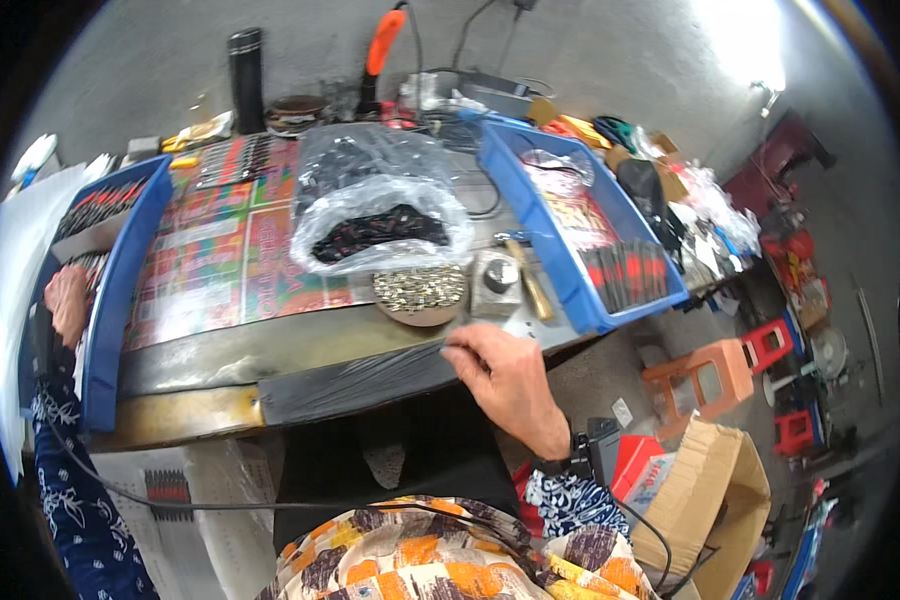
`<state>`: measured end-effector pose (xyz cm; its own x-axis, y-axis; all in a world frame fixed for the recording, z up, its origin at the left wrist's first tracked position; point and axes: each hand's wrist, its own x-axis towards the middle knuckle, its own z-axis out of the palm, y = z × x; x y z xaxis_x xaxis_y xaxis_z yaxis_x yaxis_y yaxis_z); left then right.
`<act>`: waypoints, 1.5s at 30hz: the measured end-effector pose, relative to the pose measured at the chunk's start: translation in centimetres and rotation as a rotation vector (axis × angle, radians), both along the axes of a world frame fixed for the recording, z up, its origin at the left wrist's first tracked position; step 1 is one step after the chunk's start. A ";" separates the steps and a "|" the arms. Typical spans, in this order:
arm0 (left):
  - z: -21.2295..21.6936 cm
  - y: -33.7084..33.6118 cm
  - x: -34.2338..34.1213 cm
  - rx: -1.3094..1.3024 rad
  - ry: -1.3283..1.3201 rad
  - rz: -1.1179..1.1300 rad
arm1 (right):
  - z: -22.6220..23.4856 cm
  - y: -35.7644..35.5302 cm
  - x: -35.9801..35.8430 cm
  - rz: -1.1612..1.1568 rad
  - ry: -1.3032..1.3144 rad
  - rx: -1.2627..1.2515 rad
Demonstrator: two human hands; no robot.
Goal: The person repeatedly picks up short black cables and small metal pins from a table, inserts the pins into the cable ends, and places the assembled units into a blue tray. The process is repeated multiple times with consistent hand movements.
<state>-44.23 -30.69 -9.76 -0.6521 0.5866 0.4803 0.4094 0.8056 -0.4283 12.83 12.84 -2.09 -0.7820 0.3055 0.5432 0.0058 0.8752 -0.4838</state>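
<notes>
My left hand [67,302] reaches into the long blue tray [120,330] at the left, its fingers bent down by thin black-and-red pieces [100,207]. What they grip, if anything, is hidden. Over the table's front edge is my right hand [505,385], thumb and fingers drawn together; I cannot make out anything between them. Just beyond it stands a round dish filled with small brass-coloured metal parts [419,288]. Behind that dish lies an open clear plastic bag [320,225] with small black parts inside. A square metal container with a black cap [496,283] is beside the dish.
Another blue tray [595,300] at the right holds black-and-red pieces. A wooden-handled tool [535,285] lies next to it. Far back are a black bottle [246,80] and an orange-handled tool [380,50]. An open cardboard box [705,490] and an orange stool [705,375] are at lower right.
</notes>
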 end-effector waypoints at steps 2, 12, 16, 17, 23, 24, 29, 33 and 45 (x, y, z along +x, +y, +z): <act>-1.7 -2.2 -2.9 -0.038 0.142 -0.173 | 0.6 1.8 0.7 -0.097 0.037 0.046; 0.2 -2.0 -3.0 0.135 0.135 0.072 | 2.2 15.2 4.2 -0.776 -0.036 0.331; 4.4 2.1 3.1 0.247 0.152 0.096 | 2.2 18.6 5.5 -0.880 -0.063 0.421; 5.6 3.1 4.2 0.212 0.097 0.146 | 2.2 19.3 5.8 -0.886 -0.088 0.426; 8.4 7.9 12.7 0.515 0.017 -0.217 | 2.1 21.7 6.2 -0.851 -0.219 0.439; 8.7 8.7 14.1 0.562 0.020 -0.306 | 2.2 21.9 6.2 -0.845 -0.237 0.432; 9.3 13.1 20.9 0.791 -0.330 -0.405 | 2.4 22.0 6.0 -0.776 -0.237 0.359; 9.2 15.3 26.3 0.763 -0.392 -0.578 | 2.0 22.7 5.7 -0.733 -0.216 0.373; 8.7 18.7 34.9 1.055 -0.790 -0.619 | 2.2 20.8 6.6 -0.886 -0.320 0.341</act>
